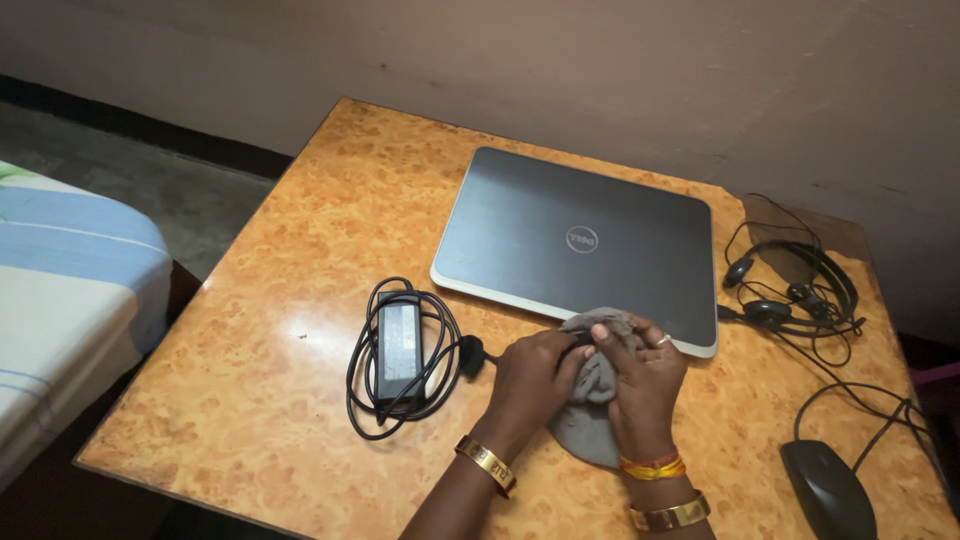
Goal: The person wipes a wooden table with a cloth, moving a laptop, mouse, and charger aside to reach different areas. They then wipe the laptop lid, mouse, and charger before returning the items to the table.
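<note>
My fingers [560, 352] on both hands are curled tight around a grey cloth [590, 400], which is bunched between them and hangs down toward my wrists. My left hand [535, 385] grips the cloth's left edge and my right hand [645, 385] clamps its right side, the two hands touching over the fabric. The cloth sits just in front of the closed grey laptop [575, 245], its top fold lying against the laptop's near edge.

Taking the laptop as the mark and going from the left: far to its left, off the bench [300, 300], is a bed [70, 290] with a blue and white striped cover. Nearer, left of the laptop's near corner, a black power adapter [400, 345] lies flat with its cable [360, 400] looped loosely around it, the plug end reaching toward my left hand. Then come my hands and the cloth, at the laptop's near edge. Just to the laptop's right lies a black headset [800, 285] with its thin wires tangled beside it. Further right and nearer to me than the laptop, a black mouse [828, 490] rests on the bench, its wire curling back toward the headset. Gold bangles [487, 463] circle both of my wrists.
</note>
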